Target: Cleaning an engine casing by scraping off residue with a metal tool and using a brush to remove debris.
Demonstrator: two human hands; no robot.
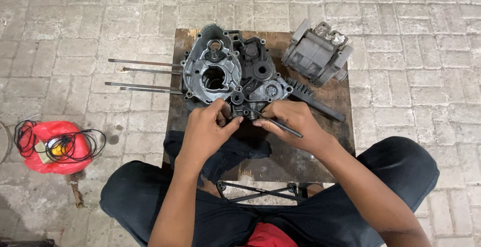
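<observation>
A grey and black engine crankcase point(220, 69) lies on a low wooden board point(295, 152) in front of me, with long studs point(143, 76) sticking out to the left. My left hand point(209, 127) pinches the near lower edge of the crankcase. My right hand point(290, 121) grips a thin dark metal tool point(280, 126) like a pen, its tip pointing at the same lower edge of the case. Both hands nearly touch there.
A grey cylinder block point(316, 51) stands at the board's back right. A black brush point(313, 99) lies beside the case. A dark cloth point(225, 152) hangs over the board's near edge. A red bag with black cables point(55, 144) lies on the paving at left.
</observation>
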